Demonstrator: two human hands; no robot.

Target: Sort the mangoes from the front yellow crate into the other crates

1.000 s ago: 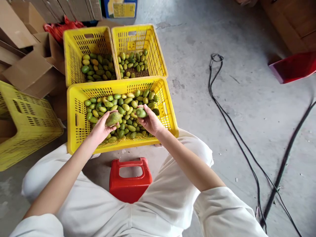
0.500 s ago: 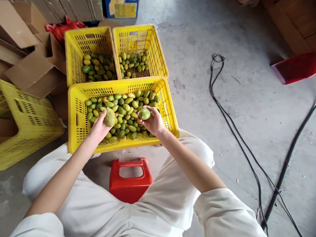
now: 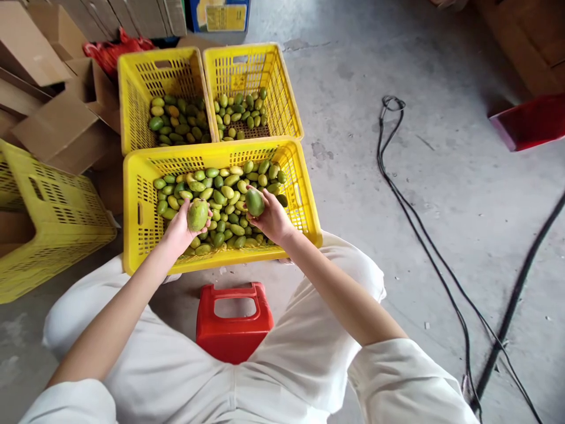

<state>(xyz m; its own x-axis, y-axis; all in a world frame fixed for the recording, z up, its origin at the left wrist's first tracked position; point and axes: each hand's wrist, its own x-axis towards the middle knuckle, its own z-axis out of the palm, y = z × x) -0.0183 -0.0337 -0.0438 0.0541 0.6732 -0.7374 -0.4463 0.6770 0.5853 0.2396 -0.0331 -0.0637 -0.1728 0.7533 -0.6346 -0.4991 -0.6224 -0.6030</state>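
My left hand (image 3: 180,228) is closed around a mottled yellow-green mango (image 3: 198,215), held over the front yellow crate (image 3: 163,262). In my right hand (image 3: 274,219) sits a greener mango (image 3: 255,202), gripped between thumb and fingers, level with the other one. Below both hands, many loose green and yellowish mangoes (image 3: 227,192) lie across the bottom of that crate. Neither held fruit touches the pile as far as I can see; some of the pile is hidden behind my hands.
Two more yellow crates, at back left (image 3: 128,100) and back right (image 3: 289,100), hold smaller heaps. An empty-looking yellow crate (image 3: 66,218) tilts at left by cardboard boxes (image 3: 57,126). A red plastic stool (image 3: 233,335) is between my legs. Black cables (image 3: 424,235) cross the floor at right.
Both mangoes have turned in my fingers and show different sides. The one in my right hand now stands more upright. My hands have hardly shifted.
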